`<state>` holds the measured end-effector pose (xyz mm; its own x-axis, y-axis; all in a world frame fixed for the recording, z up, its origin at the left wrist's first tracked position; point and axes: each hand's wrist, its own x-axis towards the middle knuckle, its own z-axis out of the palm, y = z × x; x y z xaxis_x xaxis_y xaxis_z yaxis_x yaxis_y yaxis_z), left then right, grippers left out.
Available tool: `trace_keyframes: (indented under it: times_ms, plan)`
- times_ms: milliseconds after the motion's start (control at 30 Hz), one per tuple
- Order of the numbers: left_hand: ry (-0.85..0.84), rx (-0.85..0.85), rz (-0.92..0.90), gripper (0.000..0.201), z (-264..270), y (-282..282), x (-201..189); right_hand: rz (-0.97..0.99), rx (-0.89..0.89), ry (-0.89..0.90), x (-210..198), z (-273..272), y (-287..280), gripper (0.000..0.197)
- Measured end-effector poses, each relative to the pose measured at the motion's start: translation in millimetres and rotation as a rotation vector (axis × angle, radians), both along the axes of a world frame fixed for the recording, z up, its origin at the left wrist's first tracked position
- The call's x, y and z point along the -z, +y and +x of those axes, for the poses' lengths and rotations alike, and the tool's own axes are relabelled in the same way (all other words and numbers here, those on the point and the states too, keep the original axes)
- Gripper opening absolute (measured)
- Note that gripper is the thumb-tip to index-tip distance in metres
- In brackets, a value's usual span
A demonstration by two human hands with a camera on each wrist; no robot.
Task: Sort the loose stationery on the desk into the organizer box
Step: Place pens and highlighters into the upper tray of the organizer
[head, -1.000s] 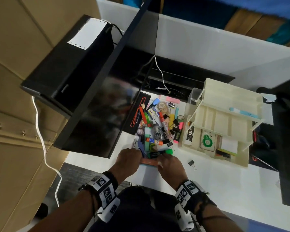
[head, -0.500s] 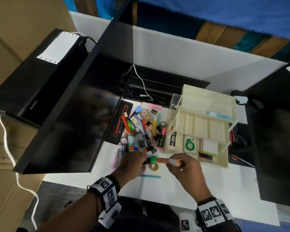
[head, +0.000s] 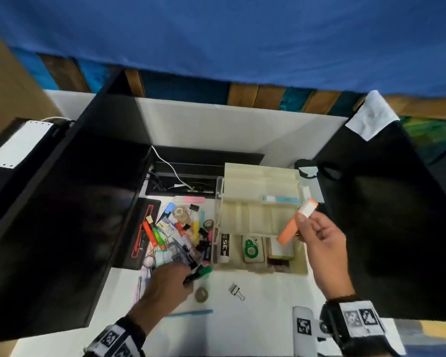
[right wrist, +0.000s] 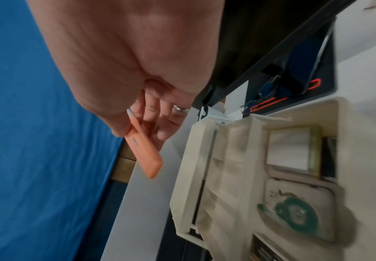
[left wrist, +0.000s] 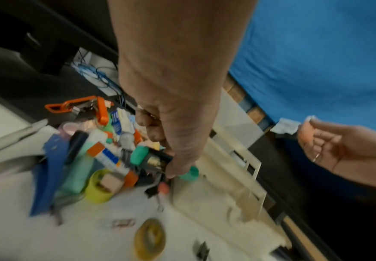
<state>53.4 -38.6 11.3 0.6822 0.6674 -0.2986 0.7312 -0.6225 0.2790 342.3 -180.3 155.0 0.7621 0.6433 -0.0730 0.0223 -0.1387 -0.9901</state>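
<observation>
The cream organizer box (head: 262,173) stands open at the middle right of the white desk (head: 255,323), with its upper tier raised. My right hand (head: 303,222) pinches an orange highlighter (head: 290,229) above the box's right side, tilted; it also shows as the orange highlighter (right wrist: 144,150) over the box (right wrist: 191,159). A pile of loose stationery (head: 177,234) lies left of the box. At its near edge my left hand (head: 188,276) grips a black marker with a green cap (head: 200,272), seen close as the marker (left wrist: 154,159).
A tape roll (head: 201,295), a binder clip (head: 236,291) and a light blue pen (head: 191,312) lie loose on the desk near me. Black monitors flank the area at left (head: 62,228) and right (head: 397,228). The box's lower tray holds a correction tape (head: 251,249).
My right hand lifted the orange highlighter from the pile's near edge and carried it right, over the box. My left hand stayed at the pile and now grips the green-capped marker.
</observation>
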Motion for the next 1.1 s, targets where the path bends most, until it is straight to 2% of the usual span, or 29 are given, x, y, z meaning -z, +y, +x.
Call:
trace_keyframes:
  times_ms: [133, 200, 267, 400, 467, 533, 667, 767, 933, 1100]
  plan:
    - [-0.191, -0.04, -0.004, 0.017, -1, 9, -32, 0.023, -0.068, -0.038, 0, 32, 17, 0.019]
    - [-0.263, -0.1, -0.096, 0.014, 1, 10, -49, 0.03, -0.119, -0.069, 1, 48, 26, 0.02]
    - [-0.314, -0.179, -0.187, 0.017, 5, 10, -64, 0.004, -0.188, -0.186, 2, 66, 39, 0.024]
    - [-0.401, -0.261, -0.39, 0.014, 25, 2, -93, -0.258, -0.349, -0.626, 30, 121, 83, 0.029]
    - [-0.412, -0.285, -0.473, 0.009, 41, -6, -107, -0.409, -0.429, -0.701, 51, 143, 107, 0.029]
    - [-0.434, -0.321, -0.534, 0.014, 60, -13, -117, -0.513, -0.511, -0.727, 66, 153, 123, 0.031]
    - [-0.563, -0.349, -0.554, 0.018, 88, -20, -122, -0.704, -0.652, -0.81, 80, 147, 127, 0.042]
    - [-0.641, -0.364, -0.541, 0.016, 101, -23, -121, -0.679, -0.572, -0.804, 92, 146, 121, 0.04]
    - [-0.701, -0.357, -0.53, 0.017, 114, -27, -119, -0.532, -0.422, -0.85, 100, 139, 114, 0.029]
    - [-0.792, -0.336, -0.469, 0.01, 127, -28, -117, -0.466, -0.402, -0.846, 108, 139, 105, 0.025]
